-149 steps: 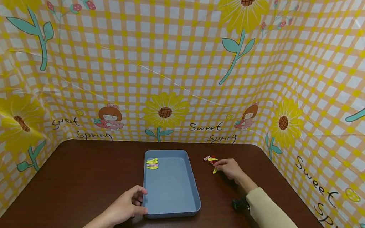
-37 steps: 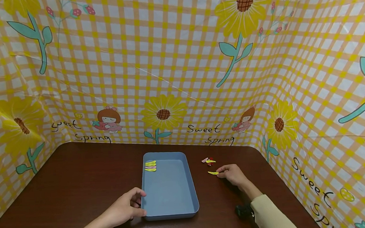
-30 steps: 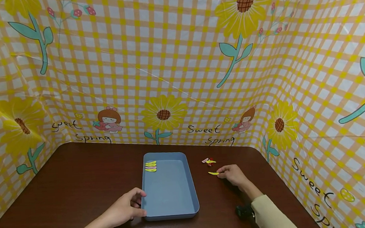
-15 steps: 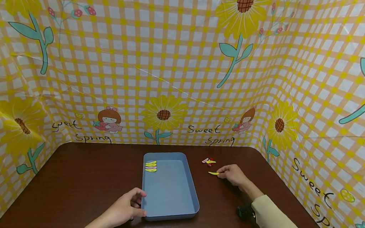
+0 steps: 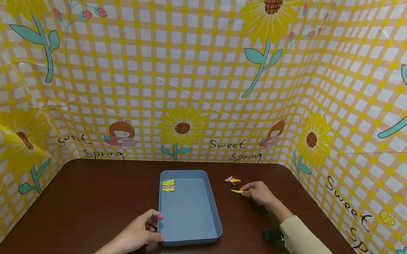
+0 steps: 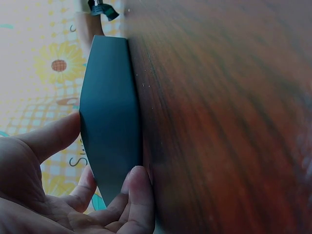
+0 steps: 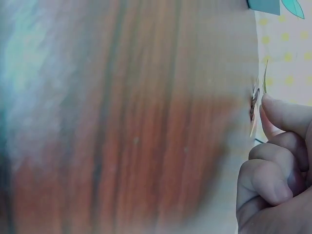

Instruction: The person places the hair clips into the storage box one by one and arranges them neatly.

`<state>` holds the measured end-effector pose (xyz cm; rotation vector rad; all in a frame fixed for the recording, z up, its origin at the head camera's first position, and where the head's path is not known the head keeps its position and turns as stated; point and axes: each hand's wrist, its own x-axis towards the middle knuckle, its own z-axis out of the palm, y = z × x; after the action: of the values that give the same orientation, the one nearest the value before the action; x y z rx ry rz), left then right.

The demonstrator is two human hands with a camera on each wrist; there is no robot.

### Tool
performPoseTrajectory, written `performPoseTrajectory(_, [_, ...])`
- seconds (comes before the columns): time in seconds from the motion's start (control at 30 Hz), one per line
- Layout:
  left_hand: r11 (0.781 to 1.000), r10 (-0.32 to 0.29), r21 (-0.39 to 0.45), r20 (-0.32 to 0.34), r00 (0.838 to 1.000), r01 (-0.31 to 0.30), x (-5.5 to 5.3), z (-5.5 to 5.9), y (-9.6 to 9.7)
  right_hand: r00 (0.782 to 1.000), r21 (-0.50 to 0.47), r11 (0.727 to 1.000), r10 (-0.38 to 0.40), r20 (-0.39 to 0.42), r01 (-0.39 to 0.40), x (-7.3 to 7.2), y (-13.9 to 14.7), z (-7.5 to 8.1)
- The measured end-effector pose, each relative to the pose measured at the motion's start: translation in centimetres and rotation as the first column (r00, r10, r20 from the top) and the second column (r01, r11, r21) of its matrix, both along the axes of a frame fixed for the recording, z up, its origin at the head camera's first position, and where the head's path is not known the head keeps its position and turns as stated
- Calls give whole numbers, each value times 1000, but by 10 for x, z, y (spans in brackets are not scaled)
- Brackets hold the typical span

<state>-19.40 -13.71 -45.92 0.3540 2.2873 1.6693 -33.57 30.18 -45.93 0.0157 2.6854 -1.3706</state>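
Observation:
A yellow snap hair clip (image 5: 236, 191) is pinched by its right end between the thumb and index finger of my right hand (image 5: 259, 194); its other end points left. In the right wrist view the clip (image 7: 265, 77) appears as a thin edge above the table. Just beyond lies a small pile of clips, with a yellow clip (image 5: 235, 180), a pink clip (image 5: 228, 179) and red ones partly covered. My left hand (image 5: 138, 232) holds the near left side of the blue tray (image 5: 190, 236), thumb and fingers on its wall (image 6: 109, 107). Several clips, yellow and pink (image 5: 168, 187), lie stacked in a column inside it.
The dark brown table (image 5: 98, 199) is enclosed by a checkered sunflower cloth (image 5: 200, 83) at the back and sides. A small black device (image 5: 272, 235) sits at my right wrist. The clip pile lies right of the tray's far half.
Over the last seconds the pinched clip has turned from slanting downward to pointing left. My right hand has just risen slightly with it. My left hand and the tray stay in place.

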Motion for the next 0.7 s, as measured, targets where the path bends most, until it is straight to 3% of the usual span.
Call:
performPoseTrajectory(0.37, [1000, 7, -9, 2, 1000, -7, 0, 1, 0, 999, 8, 1000, 26, -39, -25, -1, -11, 7])
performPoseTrajectory(0.7, [1000, 6, -6, 0, 1000, -6, 1, 2, 1, 1000, -48, 999, 25, -17, -25, -3, -19, 10])
